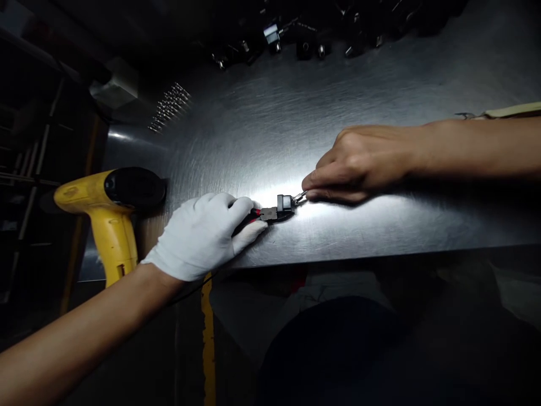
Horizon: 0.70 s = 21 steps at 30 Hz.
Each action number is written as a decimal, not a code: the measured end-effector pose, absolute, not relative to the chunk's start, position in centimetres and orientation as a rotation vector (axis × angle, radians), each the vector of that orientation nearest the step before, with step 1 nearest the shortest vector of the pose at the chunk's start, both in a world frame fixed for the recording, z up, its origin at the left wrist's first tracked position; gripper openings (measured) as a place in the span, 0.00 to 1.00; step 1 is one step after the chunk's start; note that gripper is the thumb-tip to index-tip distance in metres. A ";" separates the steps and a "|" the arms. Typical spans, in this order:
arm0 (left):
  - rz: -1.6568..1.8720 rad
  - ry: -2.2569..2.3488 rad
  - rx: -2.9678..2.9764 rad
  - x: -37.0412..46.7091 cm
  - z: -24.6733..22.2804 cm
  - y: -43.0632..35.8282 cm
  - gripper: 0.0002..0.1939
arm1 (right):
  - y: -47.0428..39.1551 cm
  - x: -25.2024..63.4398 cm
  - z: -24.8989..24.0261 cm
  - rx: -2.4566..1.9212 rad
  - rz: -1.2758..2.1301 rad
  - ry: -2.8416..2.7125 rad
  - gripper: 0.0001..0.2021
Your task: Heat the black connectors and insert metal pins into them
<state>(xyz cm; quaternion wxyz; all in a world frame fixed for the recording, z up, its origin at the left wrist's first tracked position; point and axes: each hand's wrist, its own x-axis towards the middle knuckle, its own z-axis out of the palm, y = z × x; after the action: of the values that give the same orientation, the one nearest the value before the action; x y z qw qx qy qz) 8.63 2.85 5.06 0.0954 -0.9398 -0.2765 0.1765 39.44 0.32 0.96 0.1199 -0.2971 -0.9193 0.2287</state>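
My left hand (203,234), in a white glove, is closed around red-handled pliers (269,213) lying low over the metal table near its front edge. At the plier jaws sits a small dark metal block (285,203); whether the jaws grip it I cannot tell. From the right, my bare right hand (359,163) pinches a thin metal piece (300,196) between thumb and fingers. The other end of that piece meets the block's right side. My fingertips hide part of it.
A yellow heat gun-like tool (114,217) stands at the left. Behind it are a pale box (116,84) and rows of small metal pins (170,107). Dark parts with shiny fittings (273,36) line the back. Beyond my right forearm lies a tool with a cream handle (511,110).
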 end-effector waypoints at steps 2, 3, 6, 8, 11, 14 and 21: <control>0.494 -0.828 -2.788 8.7 5.1 2.8 0.29 | 0.1 39.3 0.9 -0.861 0.586 -2.671 0.18; 0.478 -0.830 -2.787 8.7 5.0 2.7 0.29 | 0.0 39.3 0.9 -0.852 0.541 -2.662 0.18; 0.428 -0.840 -2.778 8.8 4.9 2.5 0.28 | -0.5 39.2 1.0 -0.838 0.434 -2.634 0.17; 0.406 -0.874 -2.766 8.8 4.8 2.3 0.28 | -1.0 39.2 1.2 -0.887 0.431 -2.606 0.16; 0.366 -0.940 -2.748 8.8 4.6 1.9 0.27 | -1.7 39.2 1.8 -1.028 0.513 -2.509 0.12; 0.323 -0.970 -2.754 8.7 4.4 1.7 0.26 | -2.5 39.3 2.3 -1.138 0.632 -2.367 0.11; 0.271 -1.082 -2.778 8.5 4.7 1.8 0.25 | -4.5 39.1 2.4 -1.253 0.855 -2.029 0.11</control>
<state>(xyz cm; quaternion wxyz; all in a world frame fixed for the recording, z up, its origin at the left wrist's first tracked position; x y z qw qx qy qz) 8.46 1.80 4.74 0.0740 -0.9255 -0.3604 0.0901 39.13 -4.48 2.43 0.2996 -0.4718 -0.7641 0.3221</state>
